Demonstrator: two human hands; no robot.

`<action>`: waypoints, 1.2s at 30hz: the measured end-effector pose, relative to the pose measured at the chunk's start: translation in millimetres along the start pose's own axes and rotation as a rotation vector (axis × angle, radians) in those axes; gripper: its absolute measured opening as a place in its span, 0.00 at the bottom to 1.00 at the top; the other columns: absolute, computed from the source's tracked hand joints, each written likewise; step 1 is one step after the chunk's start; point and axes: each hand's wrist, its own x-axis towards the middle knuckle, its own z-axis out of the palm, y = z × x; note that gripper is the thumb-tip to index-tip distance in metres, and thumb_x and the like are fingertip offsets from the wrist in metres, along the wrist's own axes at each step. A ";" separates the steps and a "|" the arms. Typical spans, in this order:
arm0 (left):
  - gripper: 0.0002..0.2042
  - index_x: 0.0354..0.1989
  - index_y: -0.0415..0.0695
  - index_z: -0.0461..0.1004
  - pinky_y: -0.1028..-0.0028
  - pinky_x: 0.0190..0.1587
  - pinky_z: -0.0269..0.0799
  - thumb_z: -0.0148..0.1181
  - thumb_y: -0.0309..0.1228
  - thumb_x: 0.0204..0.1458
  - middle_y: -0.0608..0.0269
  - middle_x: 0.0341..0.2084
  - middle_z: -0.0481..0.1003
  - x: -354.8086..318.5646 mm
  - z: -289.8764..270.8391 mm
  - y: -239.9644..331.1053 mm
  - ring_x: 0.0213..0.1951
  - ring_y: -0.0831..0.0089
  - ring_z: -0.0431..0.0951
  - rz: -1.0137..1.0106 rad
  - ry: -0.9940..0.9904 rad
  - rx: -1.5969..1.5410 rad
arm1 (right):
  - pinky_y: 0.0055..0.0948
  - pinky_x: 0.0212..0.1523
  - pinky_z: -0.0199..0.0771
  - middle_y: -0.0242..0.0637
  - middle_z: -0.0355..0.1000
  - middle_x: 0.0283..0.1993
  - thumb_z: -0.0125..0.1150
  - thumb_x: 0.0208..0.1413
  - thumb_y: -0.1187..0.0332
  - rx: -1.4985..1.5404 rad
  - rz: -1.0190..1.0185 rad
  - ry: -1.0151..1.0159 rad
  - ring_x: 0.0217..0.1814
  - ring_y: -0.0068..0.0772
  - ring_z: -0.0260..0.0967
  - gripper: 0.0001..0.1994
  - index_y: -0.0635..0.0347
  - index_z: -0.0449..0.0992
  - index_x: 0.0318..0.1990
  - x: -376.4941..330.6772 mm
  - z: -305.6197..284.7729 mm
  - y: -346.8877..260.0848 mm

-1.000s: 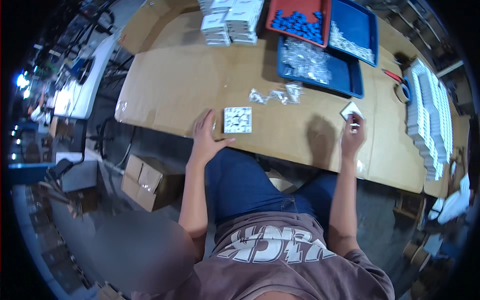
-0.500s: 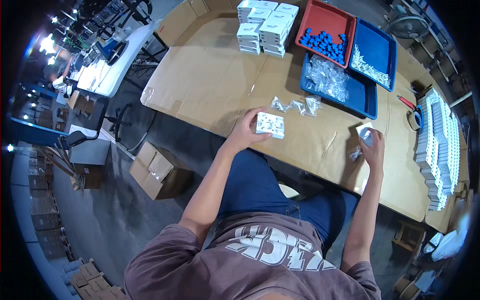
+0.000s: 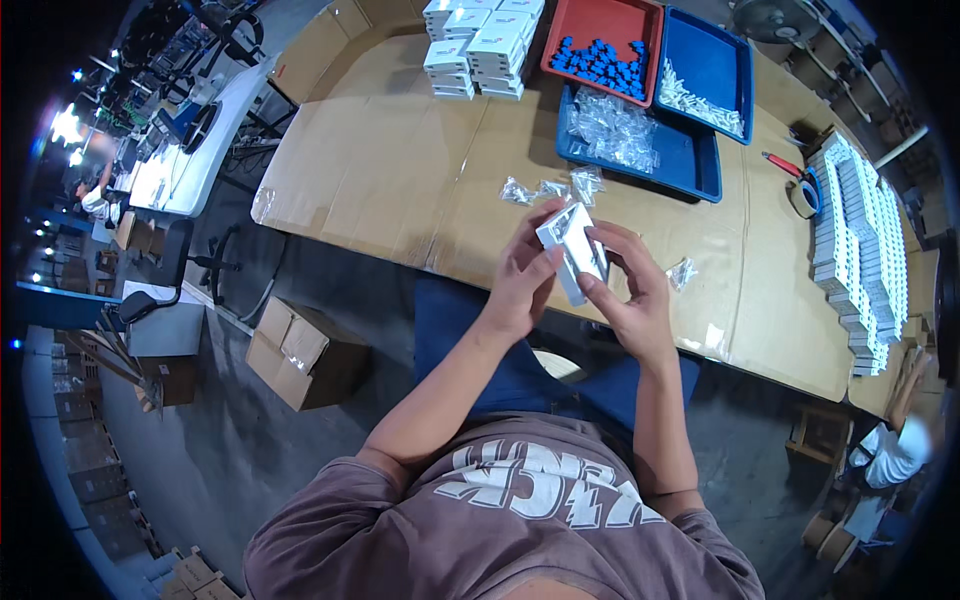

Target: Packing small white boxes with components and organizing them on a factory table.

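A small white box [image 3: 572,250] is held tilted between both hands above the front edge of the table. My left hand [image 3: 528,270] grips its left side, thumb across the near face. My right hand [image 3: 637,298] has its fingers and thumb closed on the right side. A pale flat piece shows on the box's upper face; whether it is a lid or a sheet I cannot tell. Just beyond the hands lie several small clear bags [image 3: 553,189]. Another clear bag [image 3: 682,273] rests beside my right hand.
Stacked white boxes [image 3: 448,55] stand at the back. A red tray [image 3: 552,40] holds blue pieces, a blue tray [image 3: 735,60] white sticks, and another blue tray [image 3: 705,175] clear bags. Rows of white boxes [image 3: 850,240], a tape roll [image 3: 803,199] and a red-handled tool [image 3: 782,164] are at right.
My right hand has come left from the table's right side, bringing its pale piece to the white box. My left hand has raised and tilted the box. The whole view has shifted slightly.
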 end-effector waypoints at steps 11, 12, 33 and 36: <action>0.33 0.76 0.46 0.56 0.65 0.68 0.66 0.28 0.56 0.73 0.59 0.66 0.68 -8.1 16.7 -10.3 0.66 0.66 0.70 0.108 0.129 0.032 | 0.36 0.62 0.72 0.49 0.72 0.64 0.74 0.56 0.67 -0.002 -0.021 0.149 0.64 0.41 0.71 0.25 0.65 0.76 0.59 -13.3 30.6 -1.4; 0.36 0.74 0.45 0.58 0.66 0.68 0.66 0.23 0.60 0.72 0.60 0.68 0.66 -9.5 16.0 -10.1 0.66 0.67 0.69 0.118 0.109 0.041 | 0.39 0.63 0.72 0.51 0.72 0.65 0.75 0.54 0.65 -0.013 -0.020 0.144 0.65 0.46 0.72 0.26 0.65 0.76 0.59 -14.4 34.9 -0.2; 0.29 0.71 0.44 0.61 0.67 0.70 0.60 0.31 0.53 0.74 0.58 0.70 0.62 -14.7 5.5 -4.1 0.69 0.66 0.64 0.154 0.103 0.067 | 0.40 0.64 0.72 0.52 0.69 0.66 0.75 0.52 0.69 -0.193 -0.064 0.123 0.68 0.47 0.70 0.29 0.66 0.74 0.61 -21.2 59.2 3.2; 0.29 0.71 0.44 0.61 0.68 0.70 0.59 0.30 0.53 0.74 0.58 0.70 0.62 -16.9 6.6 -2.9 0.69 0.67 0.64 0.151 0.093 0.100 | 0.44 0.64 0.72 0.54 0.71 0.64 0.75 0.50 0.70 -0.099 -0.037 0.155 0.67 0.53 0.70 0.28 0.66 0.75 0.60 -22.0 62.9 4.6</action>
